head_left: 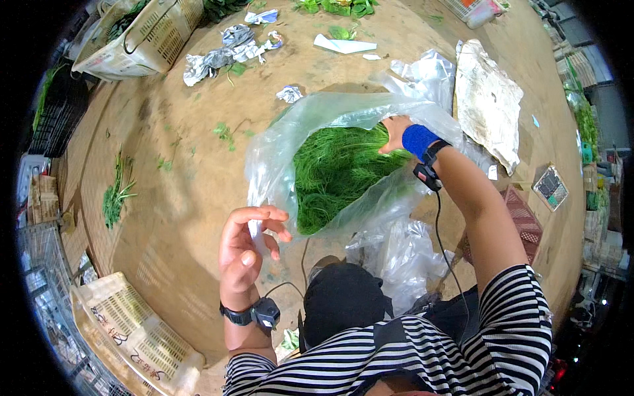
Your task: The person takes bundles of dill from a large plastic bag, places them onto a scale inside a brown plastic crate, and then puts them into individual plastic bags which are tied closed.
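the left hand (247,244) is raised with its fingers bent inward, a fold of the clear plastic bag (267,155) caught between them and the thumb, at the bag's near left edge. the right hand (396,134) reaches inside the bag's open mouth, thumb and fingers spread over the pale stem end of a bunch of feathery, dill-like greens (337,171); whether they grip the stems cannot be told. the bunch lies in the bag, its leafy part toward the left, between the two hands. a blue wristband (419,140) circles the right wrist. beyond the bag's right side lies a dirty white sheet (487,105), and more crumpled clear plastic (403,254) sits nearer the body. on the brown floor (165,257), a leafy sprig (117,195) lies well apart at left, crumpled paper (228,53) farther ahead, and a slatted cream crate (135,336) at lower left.
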